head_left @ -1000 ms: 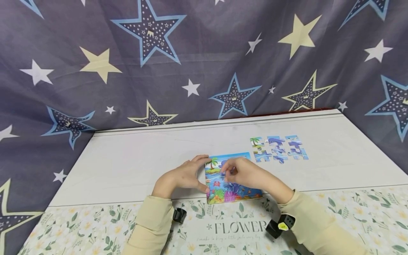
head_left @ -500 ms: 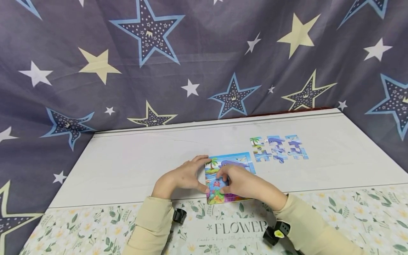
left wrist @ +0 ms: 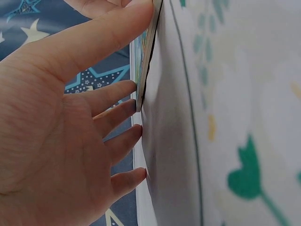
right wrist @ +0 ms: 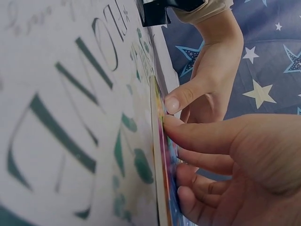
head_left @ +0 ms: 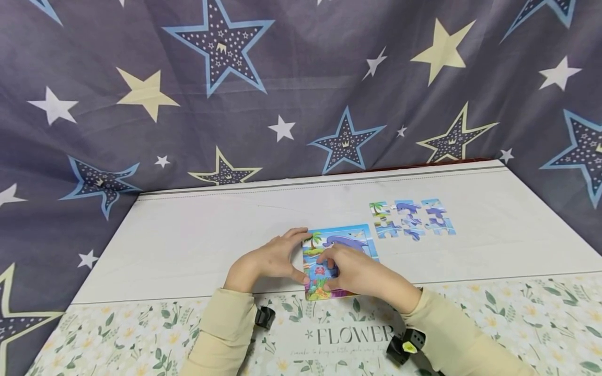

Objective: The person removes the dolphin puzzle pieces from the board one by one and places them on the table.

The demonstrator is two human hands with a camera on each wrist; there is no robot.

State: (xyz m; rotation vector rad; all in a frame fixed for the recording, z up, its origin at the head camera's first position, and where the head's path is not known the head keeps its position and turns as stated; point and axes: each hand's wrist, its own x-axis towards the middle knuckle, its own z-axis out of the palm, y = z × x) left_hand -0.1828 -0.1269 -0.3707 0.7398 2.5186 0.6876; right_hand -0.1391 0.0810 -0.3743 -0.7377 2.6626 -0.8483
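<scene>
A jigsaw board (head_left: 371,249) with a dolphin, a palm tree and a crab lies flat near the table's front. My left hand (head_left: 270,260) spans its left edge, fingertips at the upper left corner and thumb at the lower left. The left wrist view shows these fingers spread, with the thumb on the board's edge (left wrist: 148,56). Over the lower part of the board, my right hand (head_left: 355,269) is bent, thumb and index touching around the crab picture (head_left: 320,271). In the right wrist view its thumb (right wrist: 172,121) meets the board; whether a piece is pinched is unclear.
Several loose jigsaw pieces (head_left: 412,228) lie in two spaced rows to the right of the board. White cloth (head_left: 197,235) covers the back of the table, flowered cloth (head_left: 141,334) the front. A star-patterned curtain (head_left: 301,78) hangs behind.
My right hand has moved down and slightly left across the board, uncovering the dolphin picture, and has stayed almost still since half a second ago. The left hand and loose pieces have not moved.
</scene>
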